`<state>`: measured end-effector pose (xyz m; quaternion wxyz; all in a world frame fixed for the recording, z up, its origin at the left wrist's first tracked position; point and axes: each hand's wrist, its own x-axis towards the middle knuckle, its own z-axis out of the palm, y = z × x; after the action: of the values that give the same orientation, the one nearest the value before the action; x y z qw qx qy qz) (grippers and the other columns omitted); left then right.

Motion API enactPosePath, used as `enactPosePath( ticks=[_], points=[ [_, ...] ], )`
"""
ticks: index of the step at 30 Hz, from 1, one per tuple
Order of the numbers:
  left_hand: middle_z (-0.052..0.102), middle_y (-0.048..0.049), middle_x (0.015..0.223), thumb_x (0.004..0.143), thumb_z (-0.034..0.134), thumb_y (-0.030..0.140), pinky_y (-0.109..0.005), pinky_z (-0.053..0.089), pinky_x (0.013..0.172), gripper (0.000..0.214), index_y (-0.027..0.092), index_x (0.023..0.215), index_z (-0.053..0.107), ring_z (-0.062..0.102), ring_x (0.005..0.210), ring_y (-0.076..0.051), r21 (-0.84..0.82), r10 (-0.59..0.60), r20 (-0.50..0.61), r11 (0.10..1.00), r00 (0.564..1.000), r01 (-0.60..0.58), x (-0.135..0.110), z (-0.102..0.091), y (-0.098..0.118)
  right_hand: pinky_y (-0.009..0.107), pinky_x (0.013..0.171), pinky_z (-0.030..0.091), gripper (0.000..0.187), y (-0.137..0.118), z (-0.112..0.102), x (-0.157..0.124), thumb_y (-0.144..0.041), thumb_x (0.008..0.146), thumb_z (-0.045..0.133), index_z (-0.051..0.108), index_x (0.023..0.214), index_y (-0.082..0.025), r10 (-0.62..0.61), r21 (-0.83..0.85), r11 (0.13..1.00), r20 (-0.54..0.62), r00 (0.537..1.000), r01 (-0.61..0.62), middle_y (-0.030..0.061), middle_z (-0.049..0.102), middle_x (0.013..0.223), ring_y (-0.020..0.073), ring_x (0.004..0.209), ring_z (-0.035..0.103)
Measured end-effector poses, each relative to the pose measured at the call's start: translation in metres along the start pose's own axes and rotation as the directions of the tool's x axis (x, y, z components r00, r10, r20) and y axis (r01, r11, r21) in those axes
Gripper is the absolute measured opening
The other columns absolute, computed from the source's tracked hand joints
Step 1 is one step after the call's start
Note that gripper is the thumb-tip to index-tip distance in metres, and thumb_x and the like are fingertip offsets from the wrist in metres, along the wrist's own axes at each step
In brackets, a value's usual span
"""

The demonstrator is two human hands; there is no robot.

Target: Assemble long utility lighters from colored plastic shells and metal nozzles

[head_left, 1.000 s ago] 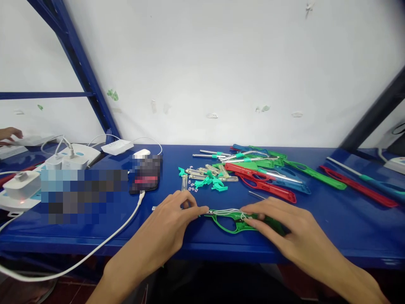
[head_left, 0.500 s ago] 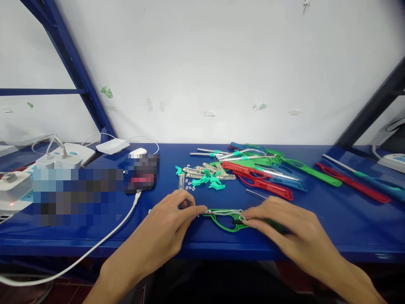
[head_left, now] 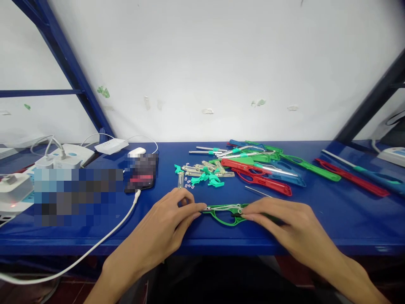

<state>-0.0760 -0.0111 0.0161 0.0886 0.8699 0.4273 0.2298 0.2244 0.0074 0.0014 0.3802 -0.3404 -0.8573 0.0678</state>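
Observation:
A green lighter casing (head_left: 224, 223), the half shell of a long-necked lighter, lies open side up near the table's front edge. White wire (head_left: 223, 207) runs along its inside and curls in a small loop by the right fingertips. A dark part (head_left: 236, 215) sits below that loop. My left hand (head_left: 169, 217) pinches the casing's left end, where a small metal end shows at the thumb. With thumb and forefinger closed, my right hand (head_left: 281, 215) presses on the wire and dark part; its fingers hide the casing's right end. Behind this hand lies a thin metal rod (head_left: 256, 191).
Clear lighter tanks (head_left: 202, 169) and turquoise triggers (head_left: 215, 181) are heaped beyond my hands. Red casings (head_left: 272, 183), green casings and metal tubes (head_left: 209, 153) lie behind. A phone (head_left: 142, 177) with a white cable (head_left: 123, 219) and a power strip (head_left: 19, 198) are at left.
The wire loop at my right fingertips now lies lower and closer to the casing. Both hands keep nearly the same places, and the camera view has shifted slightly.

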Motion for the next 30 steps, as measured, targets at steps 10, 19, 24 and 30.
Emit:
enactPosePath(
  ticks=[10,19,24,30],
  points=[
    [0.061,-0.0046,0.121,0.112,0.047,0.023,-0.036,0.052,0.097,0.030,0.028,0.135,0.067,0.063,0.110,-0.020,0.015,-0.033,-0.007,0.999,0.999,0.033,-0.002,0.001,0.003,0.031,0.085,0.068,0.022,0.007,0.004,-0.009,-0.025,0.104,0.061,0.081,0.111,-0.030,-0.048,-0.038,0.998,0.011,0.999,0.048,-0.0015,0.084,0.106,0.0213,0.094,0.082],
    [0.060,-0.0114,0.125,0.109,0.048,0.016,-0.047,0.051,0.102,0.025,0.020,0.127,0.065,0.054,0.117,-0.027,0.074,0.145,-0.163,0.988,0.976,-0.135,0.003,0.022,0.034,0.030,0.097,0.065,0.030,-0.004,0.004,-0.024,-0.030,0.107,0.057,0.070,0.134,-0.033,-0.075,-0.144,0.986,0.048,0.996,0.081,0.0002,0.081,0.122,0.0189,0.110,0.077],
    [0.058,-0.0176,0.140,0.106,0.050,0.018,-0.056,0.048,0.114,0.032,0.016,0.136,0.061,0.050,0.136,-0.035,0.173,0.215,-0.118,0.966,0.970,-0.193,0.010,0.042,0.053,0.031,0.097,0.065,0.037,-0.003,0.006,-0.024,-0.024,0.105,0.057,0.068,0.140,-0.032,-0.104,-0.141,0.983,0.081,0.991,0.115,0.0029,0.079,0.127,0.0209,0.112,0.077],
    [0.066,-0.0127,0.129,0.104,0.052,0.019,-0.054,0.053,0.109,0.035,0.020,0.139,0.058,0.062,0.124,-0.031,0.125,0.181,-0.110,0.978,0.977,-0.168,0.011,0.044,0.049,0.028,0.098,0.064,0.037,-0.001,0.005,-0.024,-0.028,0.105,0.058,0.067,0.140,-0.031,-0.069,-0.125,0.989,0.059,0.996,0.076,0.0032,0.079,0.126,0.0207,0.111,0.078]
  ],
)
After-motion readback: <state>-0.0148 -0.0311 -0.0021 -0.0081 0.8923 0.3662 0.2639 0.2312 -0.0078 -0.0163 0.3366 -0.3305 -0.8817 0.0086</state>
